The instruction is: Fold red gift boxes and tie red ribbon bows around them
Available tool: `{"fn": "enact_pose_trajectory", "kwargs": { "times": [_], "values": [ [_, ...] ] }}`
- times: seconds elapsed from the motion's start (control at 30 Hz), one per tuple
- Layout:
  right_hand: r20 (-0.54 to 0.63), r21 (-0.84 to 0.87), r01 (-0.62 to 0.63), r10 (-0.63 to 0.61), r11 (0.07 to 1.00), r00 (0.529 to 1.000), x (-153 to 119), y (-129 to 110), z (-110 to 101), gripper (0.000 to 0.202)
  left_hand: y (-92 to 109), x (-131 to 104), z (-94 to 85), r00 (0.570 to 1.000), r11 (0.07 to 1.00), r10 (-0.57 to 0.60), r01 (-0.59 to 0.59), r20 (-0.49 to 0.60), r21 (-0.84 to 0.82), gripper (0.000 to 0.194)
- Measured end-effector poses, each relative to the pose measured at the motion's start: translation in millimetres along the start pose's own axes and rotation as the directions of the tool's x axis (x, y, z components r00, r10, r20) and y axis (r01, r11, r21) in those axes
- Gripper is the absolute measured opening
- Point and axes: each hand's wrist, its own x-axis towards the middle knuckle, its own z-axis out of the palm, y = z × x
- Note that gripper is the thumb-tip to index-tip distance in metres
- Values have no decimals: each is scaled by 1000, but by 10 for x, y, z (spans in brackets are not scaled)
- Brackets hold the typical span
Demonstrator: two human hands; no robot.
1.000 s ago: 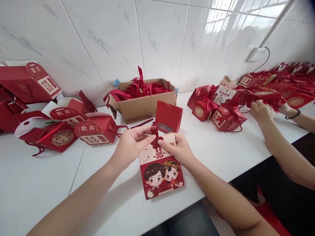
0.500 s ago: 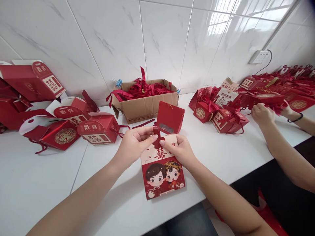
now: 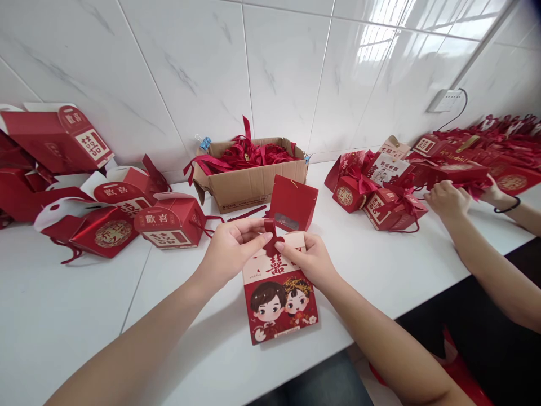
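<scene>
In front of me a red and cream gift box (image 3: 281, 307), printed with two cartoon figures, stands on the white table near its front edge. At its top, my left hand (image 3: 234, 248) pinches a dark red ribbon (image 3: 269, 226) between thumb and fingers. My right hand (image 3: 310, 256) grips the box's upper right part, its thumb pressed against the red piece at the top and its fingers behind. Just behind the hands stands a plain red box (image 3: 292, 202) with a small clear window. How the ribbon runs through the box top is hidden by my fingers.
A cardboard box (image 3: 240, 189) full of red ribbons stands by the tiled wall. Several red boxes (image 3: 169, 223) lie on the left. More ribboned boxes (image 3: 395, 208) sit to the right, where another person's hands (image 3: 450, 198) hold a red box (image 3: 459, 172).
My hands and the box stay almost in place. The other person's nearer hand has shifted slightly left.
</scene>
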Motion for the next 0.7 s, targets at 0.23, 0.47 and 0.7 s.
{"fn": "enact_pose_trajectory", "kwargs": {
  "times": [0.23,0.47,0.7],
  "values": [
    [-12,-5,5,-5,1000,1000,-3,-7,7,24,10,2,21,1000,1000,-16,17,-20,22,25],
    [0,-12,40,-40,999,999,-12,-42,7,27,-5,17,-7,997,997,-77,77,16,23,38],
    [-53,-47,81,-84,996,995,-5,-28,-11,24,-31,13,-8,982,985,-168,170,83,-17,35]
  ]
}}
